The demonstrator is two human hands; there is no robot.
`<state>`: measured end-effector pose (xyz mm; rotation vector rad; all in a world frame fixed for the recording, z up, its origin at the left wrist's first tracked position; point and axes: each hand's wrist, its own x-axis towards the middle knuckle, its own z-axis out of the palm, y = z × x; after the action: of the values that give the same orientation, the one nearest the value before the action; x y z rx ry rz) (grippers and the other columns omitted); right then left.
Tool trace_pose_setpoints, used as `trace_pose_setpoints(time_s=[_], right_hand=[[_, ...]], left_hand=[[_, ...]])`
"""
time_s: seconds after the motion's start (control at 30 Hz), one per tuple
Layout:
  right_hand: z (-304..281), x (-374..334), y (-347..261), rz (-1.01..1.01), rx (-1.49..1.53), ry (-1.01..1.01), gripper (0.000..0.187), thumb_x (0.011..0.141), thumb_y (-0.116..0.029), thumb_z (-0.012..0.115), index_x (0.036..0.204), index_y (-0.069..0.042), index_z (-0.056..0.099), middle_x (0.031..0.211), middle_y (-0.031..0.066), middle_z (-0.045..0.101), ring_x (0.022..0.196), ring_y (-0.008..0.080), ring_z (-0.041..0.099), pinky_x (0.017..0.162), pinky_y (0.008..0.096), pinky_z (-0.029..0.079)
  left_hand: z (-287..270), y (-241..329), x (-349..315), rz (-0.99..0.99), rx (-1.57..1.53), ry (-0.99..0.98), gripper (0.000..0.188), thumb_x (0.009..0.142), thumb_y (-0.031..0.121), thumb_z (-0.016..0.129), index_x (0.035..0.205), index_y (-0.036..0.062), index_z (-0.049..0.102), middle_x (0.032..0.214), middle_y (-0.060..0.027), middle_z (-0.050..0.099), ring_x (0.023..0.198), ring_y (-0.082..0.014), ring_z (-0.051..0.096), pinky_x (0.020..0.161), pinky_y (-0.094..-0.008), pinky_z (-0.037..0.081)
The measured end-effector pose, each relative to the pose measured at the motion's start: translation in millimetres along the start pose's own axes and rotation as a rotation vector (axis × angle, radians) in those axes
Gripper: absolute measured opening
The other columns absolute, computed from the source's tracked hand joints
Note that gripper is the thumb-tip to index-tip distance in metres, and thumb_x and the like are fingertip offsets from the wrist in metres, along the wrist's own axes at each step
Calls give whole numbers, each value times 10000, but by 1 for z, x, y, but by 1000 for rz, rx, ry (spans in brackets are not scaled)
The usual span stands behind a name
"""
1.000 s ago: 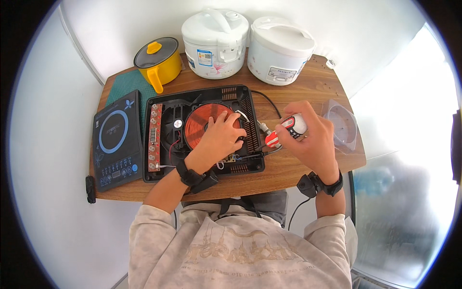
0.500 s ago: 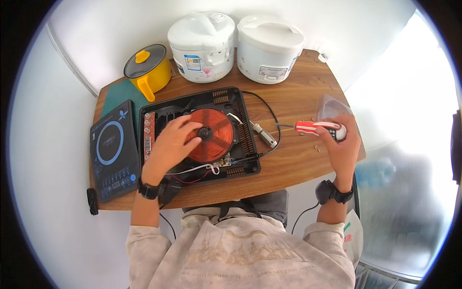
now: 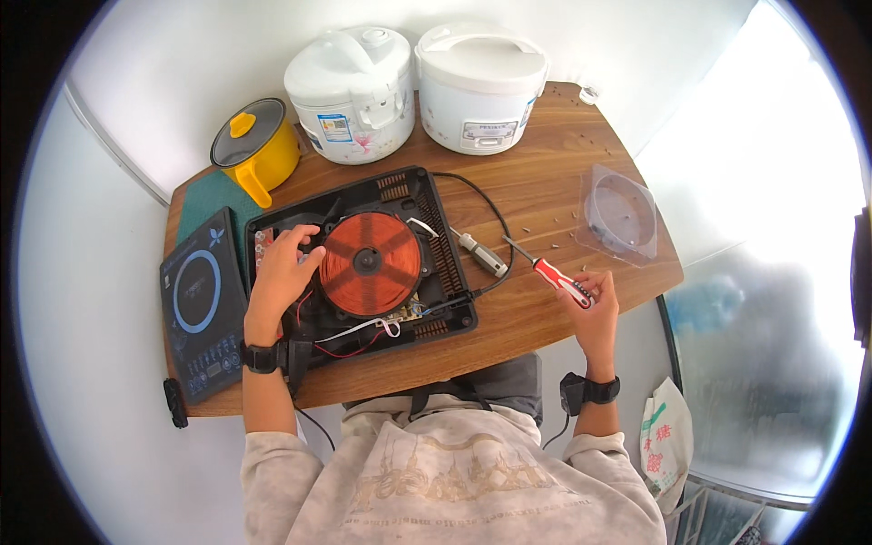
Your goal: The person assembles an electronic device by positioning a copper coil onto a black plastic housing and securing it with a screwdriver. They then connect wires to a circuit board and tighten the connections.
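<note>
My right hand grips a screwdriver by its red and white handle, its shaft pointing up and left above the wooden table. Left of it lies the opened black base of an induction cooker, with a round copper coil inside. My left hand is over the base's left part, beside the coil, fingers apart and apparently empty. It partly hides the red circuit board. A second screwdriver, grey-handled, lies by the base's right edge. White and red wires run below the coil.
The cooker's dark glass top leans at the left on a green mat. Behind stand a yellow pot and two white rice cookers. A clear plastic tray and several small screws lie at the right.
My left hand has moved left, off the coil's centre. My right hand has come nearer and left with the screwdriver, away from the clear plastic tray. The whole view has shifted slightly.
</note>
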<state>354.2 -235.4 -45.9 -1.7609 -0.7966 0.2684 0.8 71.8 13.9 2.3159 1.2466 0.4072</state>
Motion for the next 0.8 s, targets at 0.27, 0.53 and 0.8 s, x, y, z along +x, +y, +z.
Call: trace_pose_setpoints(time_s=[0.27,0.53,0.8], right_hand=[[15,-1,-1,36,-125,-95,360,841,-84,831,1072,-4,567,1047,152,706,973,228,714,862,342,558],[24,1,8,-136,-313,-79,312,820,-102,808,1062,-20,629,975,153,659,871,321,664,804,398,535],[24,11,-16,-233,-447,-161,250,882,-134,756,1064,-17,630,986,164,653,888,365,658,782,437,526]], left_hand=[[-9,-7,23,0,-45,-128,362,902,127,760,1244,43,678,998,-88,694,807,-169,637,759,-320,544],[8,-7,27,2,-118,-141,426,930,220,758,1308,68,636,1056,-128,725,806,-205,655,763,-345,550],[18,-19,31,-11,-191,-91,493,964,210,736,1403,47,584,1022,-112,755,808,-158,657,756,-317,540]])
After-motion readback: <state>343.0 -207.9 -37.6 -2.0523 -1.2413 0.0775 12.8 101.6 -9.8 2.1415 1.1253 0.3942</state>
